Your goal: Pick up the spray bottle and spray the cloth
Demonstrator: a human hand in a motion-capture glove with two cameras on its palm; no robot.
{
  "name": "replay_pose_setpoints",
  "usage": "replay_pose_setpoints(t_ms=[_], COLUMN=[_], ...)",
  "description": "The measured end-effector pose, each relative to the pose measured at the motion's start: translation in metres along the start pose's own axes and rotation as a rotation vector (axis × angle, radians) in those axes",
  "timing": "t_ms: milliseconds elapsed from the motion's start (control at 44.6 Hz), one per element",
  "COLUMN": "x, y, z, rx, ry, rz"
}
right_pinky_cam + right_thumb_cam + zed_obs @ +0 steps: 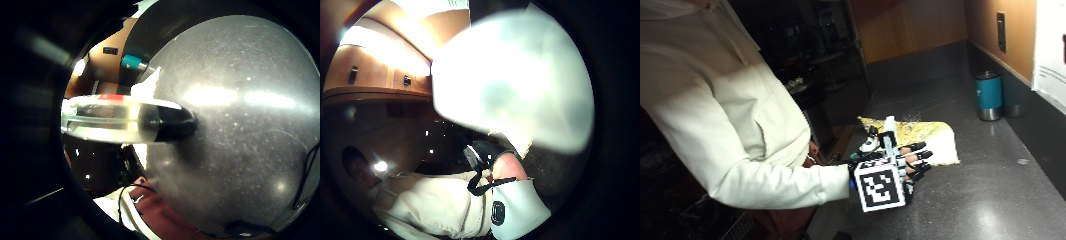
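- So the gloved right hand (901,167) is low over the dark countertop (986,200), with the spray bottle (889,131) standing up out of it. The neck and pale top poke above the knuckles.
- Fingers (916,155): curled round the bottle's body from the side, tips sticking out toward the cloth. Can't tell from these views whether a finger is actually on the trigger.
- The cloth (919,132) is the yellowish, crumpled thing lying on the counter, just behind the hand and reaching out to its far side, very near the fingertips. Whether it touches the bottle I can't say.
- The relation that matters: the bottle's long axis is roughly upright, and the cloth lies just beyond it, away from the person. Which way the nozzle faces isn't clear, so I'd guess it may need a tilt or turn toward the cloth before squeezing.
- The little-finger palm view shows a clear tube-like part with a black end (125,120) right up against the palm, counter behind it. That fits a held bottle.
- The thumb-side view is mostly a bright white blur (520,80), too close to identify.
- A teal tumbler (989,95) stands well apart by the back wall.
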State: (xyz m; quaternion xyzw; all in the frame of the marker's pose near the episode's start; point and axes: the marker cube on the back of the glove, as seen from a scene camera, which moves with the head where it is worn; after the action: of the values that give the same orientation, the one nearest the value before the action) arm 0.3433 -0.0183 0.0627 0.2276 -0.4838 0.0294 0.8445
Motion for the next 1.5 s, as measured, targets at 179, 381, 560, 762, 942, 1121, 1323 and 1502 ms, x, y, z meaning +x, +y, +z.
replay_pose_setpoints(t_ms=[179, 381, 560, 762, 942, 1121, 1323, 1502], x=[-0.003, -0.005, -0.001, 0.0, 0.007, 0.007, 0.003, 0.0], y=[-0.011, -0.016, -0.015, -0.014, -0.011, -0.016, -0.023, -0.029], z=[0.013, 0.02, 0.02, 0.009, -0.002, 0.009, 0.02, 0.027], rx=[-0.018, -0.02, -0.022, 0.025, 0.0, -0.077, -0.092, -0.08], ry=[-0.055, -0.074, -0.083, -0.121, -0.128, -0.176, -0.192, -0.129], rz=[0.014, 0.036, 0.062, 0.094, 0.118, 0.143, 0.151, 0.146])
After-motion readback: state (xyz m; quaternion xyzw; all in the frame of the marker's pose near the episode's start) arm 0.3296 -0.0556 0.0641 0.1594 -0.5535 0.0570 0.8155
